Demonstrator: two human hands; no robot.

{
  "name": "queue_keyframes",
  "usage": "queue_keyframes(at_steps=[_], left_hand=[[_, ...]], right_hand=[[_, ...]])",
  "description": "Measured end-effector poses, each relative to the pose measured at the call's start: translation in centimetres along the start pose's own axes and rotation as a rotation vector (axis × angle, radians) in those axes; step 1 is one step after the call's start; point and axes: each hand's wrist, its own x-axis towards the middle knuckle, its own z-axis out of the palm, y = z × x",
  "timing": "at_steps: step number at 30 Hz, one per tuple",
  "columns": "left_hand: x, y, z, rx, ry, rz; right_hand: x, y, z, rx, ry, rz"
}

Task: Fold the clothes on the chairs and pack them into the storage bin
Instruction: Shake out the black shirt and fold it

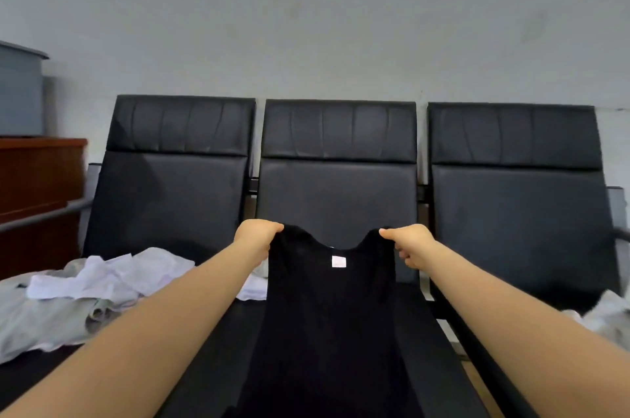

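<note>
A black sleeveless top (329, 315) with a small white label at the neck hangs stretched in front of the middle chair (337, 192). My left hand (255, 238) grips its left shoulder strap and my right hand (409, 245) grips the right strap, both arms reaching forward. The garment's lower part runs out of the frame at the bottom. A pile of white and pale grey clothes (85, 294) lies on the left chair's seat. The storage bin is not in view.
Three black padded chairs stand in a row against a grey wall. More pale cloth (603, 315) lies on the right chair's seat. A brown wooden cabinet (37, 178) with a grey box (18, 93) on top stands at the far left.
</note>
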Motion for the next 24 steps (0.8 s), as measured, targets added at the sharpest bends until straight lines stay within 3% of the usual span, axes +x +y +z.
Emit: queue_keyframes(at_steps=[2,5,9,12,17,20,22,24], left_hand=[[1.9,-0.7,0.6,-0.035,-0.004,-0.065],[4.5,-1.3,2.0,-0.101,-0.031,-0.031],[9.0,-2.1,4.0,-0.132,0.062,0.051],[13.0,-3.3,5.0,-0.111,0.091,0.106],[18.7,-7.3,6.3,0.001,0.108,0.022],[19.9,-10.5,6.5,0.164,0.026,-0.074],[20.1,-12.1,6.8,0.272,0.037,-0.028],[19.3,-12.6,6.6,0.365,0.103,0.072]], right_hand=[[1.5,0.3,0.7,0.143,0.006,0.090],[3.4,0.2,2.0,0.420,-0.009,0.126],[7.9,0.6,4.2,0.295,0.049,0.033],[11.4,1.1,6.0,0.337,0.082,-0.033],[16.5,5.1,10.2,0.384,0.023,0.082],[17.4,8.7,11.6,0.374,-0.083,0.223],[17.1,10.8,11.9,0.312,-0.138,0.257],[16.4,12.1,11.8,0.214,-0.086,0.153]])
